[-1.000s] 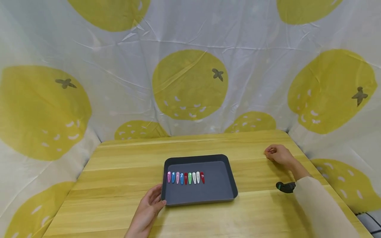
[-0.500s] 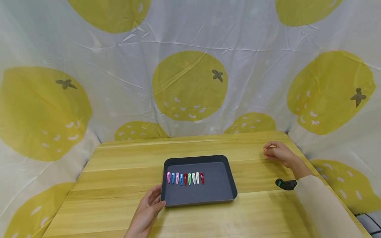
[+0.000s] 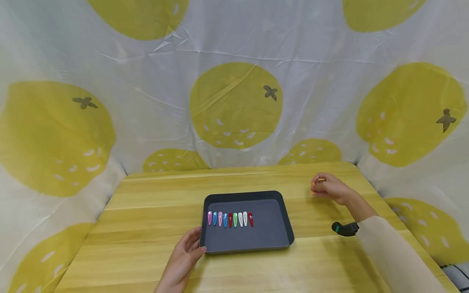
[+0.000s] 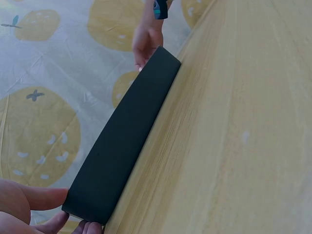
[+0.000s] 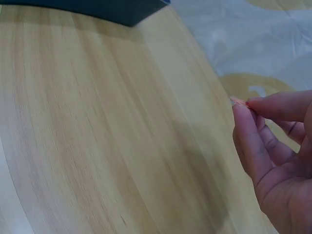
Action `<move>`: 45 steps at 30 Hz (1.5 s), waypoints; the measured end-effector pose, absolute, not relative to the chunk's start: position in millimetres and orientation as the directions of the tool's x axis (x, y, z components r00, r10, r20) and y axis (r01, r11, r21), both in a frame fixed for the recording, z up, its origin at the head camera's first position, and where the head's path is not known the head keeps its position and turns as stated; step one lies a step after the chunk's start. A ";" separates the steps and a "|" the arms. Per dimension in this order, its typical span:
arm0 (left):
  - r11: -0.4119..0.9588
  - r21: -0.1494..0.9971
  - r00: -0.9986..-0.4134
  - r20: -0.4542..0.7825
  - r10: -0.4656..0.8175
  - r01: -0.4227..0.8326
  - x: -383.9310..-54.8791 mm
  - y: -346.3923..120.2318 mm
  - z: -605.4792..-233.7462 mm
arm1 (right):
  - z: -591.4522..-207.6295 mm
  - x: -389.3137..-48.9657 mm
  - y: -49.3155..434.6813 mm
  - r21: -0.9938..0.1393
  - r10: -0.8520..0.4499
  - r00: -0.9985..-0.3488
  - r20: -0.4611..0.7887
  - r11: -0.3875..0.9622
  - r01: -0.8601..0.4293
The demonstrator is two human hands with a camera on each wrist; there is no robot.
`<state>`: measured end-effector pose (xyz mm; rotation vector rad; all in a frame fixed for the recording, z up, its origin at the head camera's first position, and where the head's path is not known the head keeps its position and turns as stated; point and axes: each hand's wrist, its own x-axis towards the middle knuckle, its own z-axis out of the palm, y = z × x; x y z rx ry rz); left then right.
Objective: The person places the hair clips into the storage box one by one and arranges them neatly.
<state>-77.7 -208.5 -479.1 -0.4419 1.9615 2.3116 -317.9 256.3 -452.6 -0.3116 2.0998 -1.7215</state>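
Note:
A dark grey rectangular tray (image 3: 264, 236) lies on the wooden table. Several snap hair clips (image 3: 230, 219) in pink, blue, red, green and white make one row across its left part, side by side. My left hand (image 3: 183, 256) grips the tray's front left corner; in the left wrist view, thumb and fingertips (image 4: 51, 197) close on that corner from both sides. Off to the right of the tray, my right hand (image 3: 331, 189) is raised over the table. Thumb and index finger pinch a small orange hair clip (image 5: 239, 101), mostly hidden by the fingers.
A wooden table (image 3: 157, 211) extends around the tray. Behind it and at both sides hangs a white curtain (image 3: 154, 101) printed with yellow fruit. A black camera mount (image 3: 344, 229) sits at the right wrist. Dark cables (image 3: 456, 270) show past the table's right edge.
My right hand has risen from the tabletop and shifted left towards the tray, carrying the orange hair clip. The left hand and the row of clips have stayed in place.

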 end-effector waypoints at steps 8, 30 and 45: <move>-0.181 0.953 -0.954 -0.269 -0.132 -0.244 -78.3 -206.9 -478.2 | -445.3 -316.3 232.6 -0.979 -0.499 -0.853 -0.154 0.193 0.064; -0.185 0.952 -0.957 -0.268 -0.114 -0.245 -76.5 -207.0 -477.6 | -446.2 -309.5 175.7 -0.988 -0.645 -0.756 -0.113 0.152 0.018; -0.185 0.950 -0.954 -0.274 -0.121 -0.250 -77.1 -206.5 -477.2 | -439.5 -298.9 136.4 -0.983 -0.687 -0.719 -0.107 0.181 -0.027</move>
